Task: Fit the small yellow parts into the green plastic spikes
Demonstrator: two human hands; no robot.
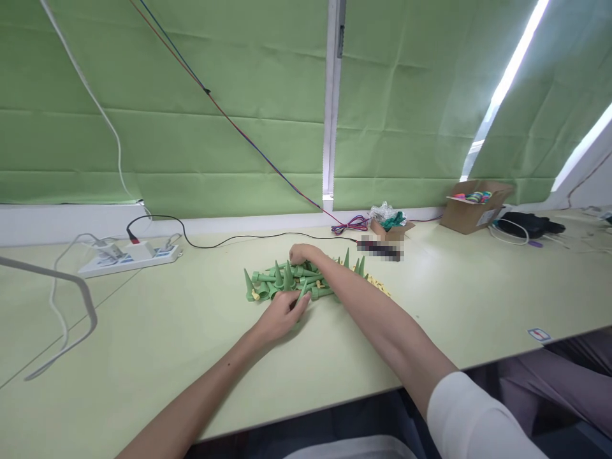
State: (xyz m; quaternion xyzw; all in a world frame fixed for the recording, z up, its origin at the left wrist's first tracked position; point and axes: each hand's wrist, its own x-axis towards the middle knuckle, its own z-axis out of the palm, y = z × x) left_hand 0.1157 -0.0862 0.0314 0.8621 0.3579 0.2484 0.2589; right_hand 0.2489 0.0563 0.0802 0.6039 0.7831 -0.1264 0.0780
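A heap of green plastic cone-shaped spikes [288, 278] lies on the table in front of me, some upright and others on their sides. My left hand [280, 316] is at the near edge of the heap, its thumb and fingers closed around one green spike [303, 291] that points up. Stretched across the heap, my right hand [304, 254] is at the far side with its fingers curled down; what they hold, if anything, is hidden. Small yellow pieces [379, 285] lie at the heap's right end, partly behind my right forearm, and a few sit among the spikes.
A white power strip [162, 256] with plugs stands at the left, beside a grey bent frame [86, 299]. Behind the heap are a blurred dark object [380, 249] on a cable and a small open carton [389, 231]. A larger cardboard box [471, 213] and black bag [526, 224] stand right.
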